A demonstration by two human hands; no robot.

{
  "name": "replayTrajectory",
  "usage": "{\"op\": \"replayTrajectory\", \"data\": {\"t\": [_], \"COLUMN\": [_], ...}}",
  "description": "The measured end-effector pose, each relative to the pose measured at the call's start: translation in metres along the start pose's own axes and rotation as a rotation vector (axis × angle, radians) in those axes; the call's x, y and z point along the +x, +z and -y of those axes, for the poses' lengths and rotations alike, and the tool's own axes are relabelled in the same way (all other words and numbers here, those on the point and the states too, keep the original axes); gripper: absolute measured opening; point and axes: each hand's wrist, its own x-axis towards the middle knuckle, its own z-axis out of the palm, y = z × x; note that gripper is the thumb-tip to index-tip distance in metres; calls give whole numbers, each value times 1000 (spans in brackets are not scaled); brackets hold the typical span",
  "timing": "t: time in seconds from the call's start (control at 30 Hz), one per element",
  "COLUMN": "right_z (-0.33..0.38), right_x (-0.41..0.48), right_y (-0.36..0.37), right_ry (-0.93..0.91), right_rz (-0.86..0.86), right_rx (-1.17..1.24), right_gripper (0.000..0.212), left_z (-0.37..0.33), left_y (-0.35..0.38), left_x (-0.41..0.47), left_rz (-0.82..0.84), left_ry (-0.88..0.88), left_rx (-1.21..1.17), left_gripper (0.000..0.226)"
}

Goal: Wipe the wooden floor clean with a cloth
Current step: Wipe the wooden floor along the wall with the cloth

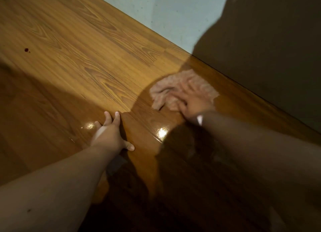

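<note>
Indoor room, likely home: glossy wood-grain plank floor point(83, 46) meets plain pale painted wall point(166, 11) at bare edge; warm lamp-like light, deep shadows, small dark spot point(26, 49) on boards.

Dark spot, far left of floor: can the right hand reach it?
Probably, with a stretch: only bare floor lies between the right hand, on the cloth, and dark spot; left hand rests clear.

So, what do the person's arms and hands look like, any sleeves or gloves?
Both forearms are bare, without sleeves. The left hand and the blurred right hand wear no gloves. A bright patch shows at the right wrist; unclear what it is.
</note>
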Motion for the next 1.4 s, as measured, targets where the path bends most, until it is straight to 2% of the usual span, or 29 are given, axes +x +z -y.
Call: {"op": "replayTrajectory", "data": {"t": [0.1,0.23,0.3,0.43,0.53,0.63,0.73,0.8,0.87,0.93,1.0,1.07,1.13,1.2,1.3,1.4], "right_z": [-42,4,39,63,35,-12,-65,-91,-87,-56,-17,22,46,46,13,-45], "right_x": [14,12,-3,-32,-44,-73,-114,-140,-155,-173,-185,-193,-196,-203,-227,-248], "right_y": [-30,-7,16,36,23,9,0,-1,7,18,28,36,42,41,38,27], "right_ry": [334,415,286,-126,-152,98,511,774,903,838,583,224,-18,-62,-35,207], "right_rz": [-147,-123,-71,95,180,87,-78,-60,-13,-45,3,192,364,400,351,235], "right_rx": [75,185,132,-34,-53,19,140,146,156,185,148,20,-79,-93,-71,-2], "right_gripper": [46,50,53,58,60,58,56,57,57,57,61,62,59,60,62,60], "left_z": [1,1,1,7,11,5,-13,-31,-48,-66,-75,-74,-73,-76,-81,-79], "left_y": [-1,-1,-1,2,2,1,5,18,33,41,39,36,36,38,54,72], "left_x": [0,1,2,4,4,0,-16,-32,-47,-67,-84,-100,-107,-113,-124,-133], "left_rz": [10,6,-4,-53,-58,-33,-45,-75,-45,12,58,91,46,-18,-46,-30], "left_ry": [2,21,13,25,51,14,71,127,146,243,340,360,345,341,376,392], "left_rx": [-3,-3,14,83,123,78,95,103,88,133,186,178,141,104,66,196], "left_gripper": [137,138,138,137,135,132,111,96,91,86,76,66,56,53,60,64]}}
